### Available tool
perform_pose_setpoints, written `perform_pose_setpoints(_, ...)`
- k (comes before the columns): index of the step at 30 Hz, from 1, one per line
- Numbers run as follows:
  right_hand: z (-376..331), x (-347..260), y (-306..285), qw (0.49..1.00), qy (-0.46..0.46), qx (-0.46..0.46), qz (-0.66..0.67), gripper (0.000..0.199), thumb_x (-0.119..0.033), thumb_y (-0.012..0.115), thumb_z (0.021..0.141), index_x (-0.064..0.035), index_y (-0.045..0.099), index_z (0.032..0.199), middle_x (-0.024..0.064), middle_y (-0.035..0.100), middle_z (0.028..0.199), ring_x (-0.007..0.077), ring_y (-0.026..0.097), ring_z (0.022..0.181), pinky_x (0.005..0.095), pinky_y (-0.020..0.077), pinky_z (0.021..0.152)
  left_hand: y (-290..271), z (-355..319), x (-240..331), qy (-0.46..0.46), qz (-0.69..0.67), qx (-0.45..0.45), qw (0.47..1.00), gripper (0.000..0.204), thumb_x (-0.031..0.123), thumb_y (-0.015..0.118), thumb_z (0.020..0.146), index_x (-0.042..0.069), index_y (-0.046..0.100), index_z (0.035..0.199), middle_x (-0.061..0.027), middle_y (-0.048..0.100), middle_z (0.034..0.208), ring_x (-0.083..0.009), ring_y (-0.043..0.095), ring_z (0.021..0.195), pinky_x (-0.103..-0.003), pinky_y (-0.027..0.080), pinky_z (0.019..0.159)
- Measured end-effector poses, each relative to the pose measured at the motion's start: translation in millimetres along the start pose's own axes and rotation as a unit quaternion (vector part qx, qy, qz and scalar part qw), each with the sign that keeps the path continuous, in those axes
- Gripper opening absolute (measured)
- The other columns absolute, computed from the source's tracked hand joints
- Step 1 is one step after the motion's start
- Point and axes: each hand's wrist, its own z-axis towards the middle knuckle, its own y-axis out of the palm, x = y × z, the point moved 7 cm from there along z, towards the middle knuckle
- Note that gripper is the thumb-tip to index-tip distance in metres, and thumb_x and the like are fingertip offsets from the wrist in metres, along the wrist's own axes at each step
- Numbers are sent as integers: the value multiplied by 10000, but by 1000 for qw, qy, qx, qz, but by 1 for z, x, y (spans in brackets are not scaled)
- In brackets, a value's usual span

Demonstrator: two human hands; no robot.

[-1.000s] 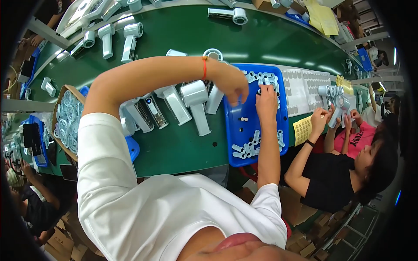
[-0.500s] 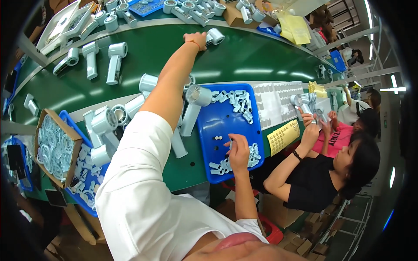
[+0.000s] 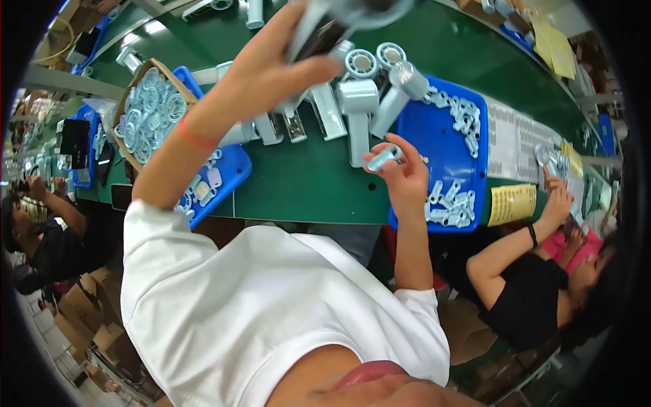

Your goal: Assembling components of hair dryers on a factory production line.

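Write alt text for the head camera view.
A person in a white shirt lifts a grey hairdryer-shaped part in the left hand and holds a small grey tube in the right hand, above a green belt and blue tray.

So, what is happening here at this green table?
A person in a white shirt works at a green table. The left hand holds up a grey device body, blurred. The right hand holds a small grey cylinder beside a blue tray of similar parts. More grey bodies lie between.

White short-sleeved shirt [image 3: 271, 305] (orange wristband [image 3: 195, 136])
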Motion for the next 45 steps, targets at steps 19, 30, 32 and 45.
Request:
perform_pose_setpoints(19, -52, 25, 47, 945, 21, 73, -318, 338, -64, 683, 785, 82, 591, 1075, 110, 658, 883, 123, 614, 763, 249, 504, 671, 99, -149, -111, -85, -16, -12, 996, 828, 116, 699, 737, -10, 199, 1385, -155, 421, 1238, -233, 449, 1125, -349, 364, 968)
perform_pose_setpoints(30, -54, 32, 44, 959, 73, 88, -259, 317, -128, 680, 807, 88, 612, 1029, 115, 660, 846, 119, 614, 706, 230, 510, 621, 99, -145, -108, -61, 72, -32, 995, 892, 209, 782, 689, -39, 230, 1345, -238, 424, 1232, -370, 499, 1083, -396, 429, 899)
perform_pose_setpoints(32, -54, 32, 43, 961, 77, 100, -246, 318, -133, 680, 807, 87, 613, 1027, 115, 660, 845, 118, 614, 703, 228, 513, 602, 101, -146, -109, -66, 71, -34, 995, 891, 213, 783, 688, -40, 233, 1342, -236, 430, 1225, -371, 502, 1079, -398, 433, 893)
perform_pose_setpoints(45, -54, 43, 38, 966, 105, 122, -201, 231, -115, 693, 797, 59, 606, 922, 93, 644, 773, 109, 609, 652, 212, 501, 558, 102, -146, -110, -74, 120, -15, 990, 807, 194, 728, 708, -37, 262, 1326, -245, 455, 1208, -372, 530, 1042, -402, 457, 864)
